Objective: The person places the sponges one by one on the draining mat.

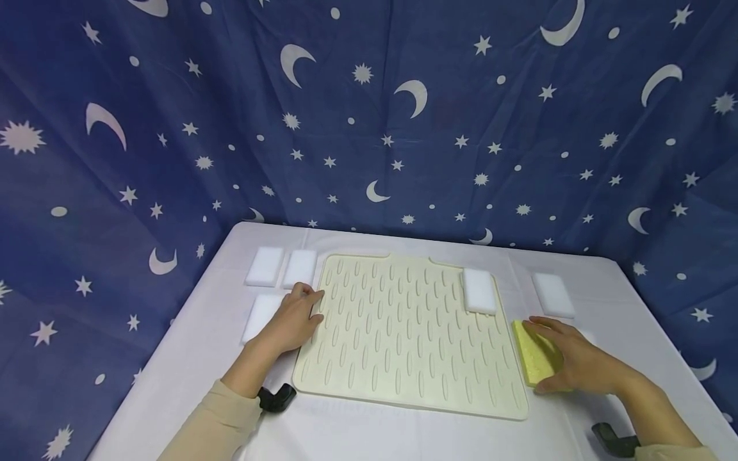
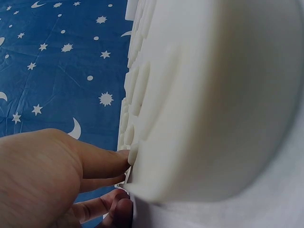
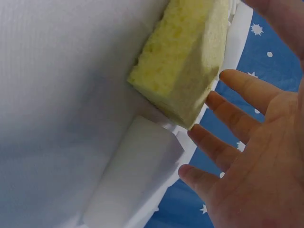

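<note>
A cream mat (image 1: 403,333) with rows of raised oval ridges lies on the white-covered table. My left hand (image 1: 295,318) rests at its left edge, with thumb and fingertips touching the rim. In the left wrist view, the left fingers (image 2: 107,161) meet the mat's edge from the side. At the mat's right edge sits a yellow sponge (image 1: 536,355). My right hand (image 1: 582,362) is over the sponge's right side, fingers spread and not curled round it. In the right wrist view, the fingertips lie close to the sponge (image 3: 175,57); contact is hard to tell.
One white sponge block (image 1: 479,291) lies on the mat's upper right. Left of the mat are white blocks (image 1: 264,266), (image 1: 300,268) and a third block (image 1: 261,315) partly behind my left hand. Another block (image 1: 553,294) lies right; one more is mostly hidden by my right hand.
</note>
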The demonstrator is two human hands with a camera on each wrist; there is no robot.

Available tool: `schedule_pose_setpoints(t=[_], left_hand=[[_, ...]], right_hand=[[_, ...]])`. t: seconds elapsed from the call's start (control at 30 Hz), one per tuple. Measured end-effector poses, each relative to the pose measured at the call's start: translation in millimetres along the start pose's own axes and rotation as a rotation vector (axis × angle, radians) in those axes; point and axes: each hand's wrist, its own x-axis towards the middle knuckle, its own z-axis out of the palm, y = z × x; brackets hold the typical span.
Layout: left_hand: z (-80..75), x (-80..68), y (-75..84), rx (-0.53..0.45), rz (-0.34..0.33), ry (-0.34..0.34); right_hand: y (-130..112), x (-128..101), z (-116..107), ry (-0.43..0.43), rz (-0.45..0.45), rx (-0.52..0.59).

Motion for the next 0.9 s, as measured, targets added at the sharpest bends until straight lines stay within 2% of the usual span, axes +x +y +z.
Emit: schedule_pose_setpoints(t=[0.17,0.47,0.9], left_hand=[[-0.5,0.5,0.4,0.002,0.005,0.006],[-0.6,-0.1,0.5,0.0,0.005,0.006],[-0.5,0.0,-0.7,0.016,0.01,0.003]], right_hand=[[1.2,0.8,2.8,0.008,-0.002,0.016],[3.2,2.4,6.2,0.026,0.001,-0.034],[-4.2,2.5,1.8,0.016,0.016,-0.031]])
